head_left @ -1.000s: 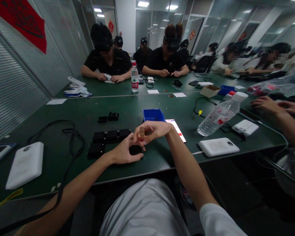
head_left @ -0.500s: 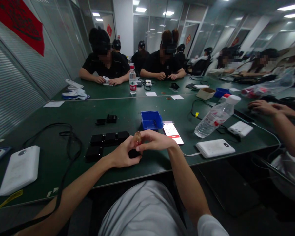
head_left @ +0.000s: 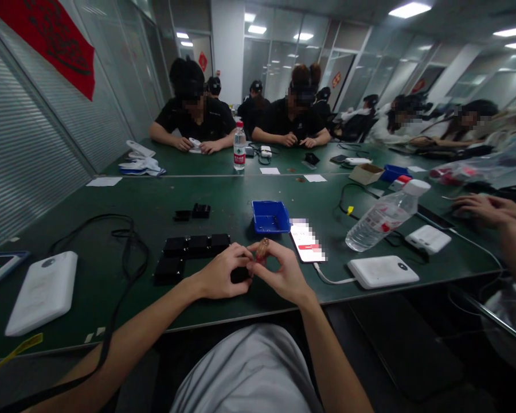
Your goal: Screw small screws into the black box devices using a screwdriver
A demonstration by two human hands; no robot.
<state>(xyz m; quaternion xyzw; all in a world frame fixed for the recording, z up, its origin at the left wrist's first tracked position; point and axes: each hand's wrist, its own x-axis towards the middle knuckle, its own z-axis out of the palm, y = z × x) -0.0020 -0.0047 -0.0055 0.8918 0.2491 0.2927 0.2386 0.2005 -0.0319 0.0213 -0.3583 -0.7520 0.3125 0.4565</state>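
My left hand [head_left: 224,271] is curled near the table's front edge around a black part [head_left: 239,274], most of it hidden by the fingers. Close against it, my right hand [head_left: 286,272] pinches a small see-through amber tool handle [head_left: 263,249] between thumb and fingers; its lower end is out of sight. The fingertips of both hands meet or nearly meet over the black part. Left of my hands stand several black box-shaped parts [head_left: 198,245]. Just beyond them lie smaller black pieces [head_left: 201,210]. A blue bin [head_left: 270,228] with tiny dark bits inside sits past my right hand.
A lit phone [head_left: 306,241] on a white cable, a white power bank [head_left: 382,272] and a tilted water bottle [head_left: 380,218] are to the right. Left lie another white power bank [head_left: 43,292] and a black cable [head_left: 129,246]. Co-workers sit opposite and at right.
My right hand has drawn a little right and turned, with its fingers more arched, carrying the amber handle along. The left hand keeps the black part. The whole view has shifted slightly.
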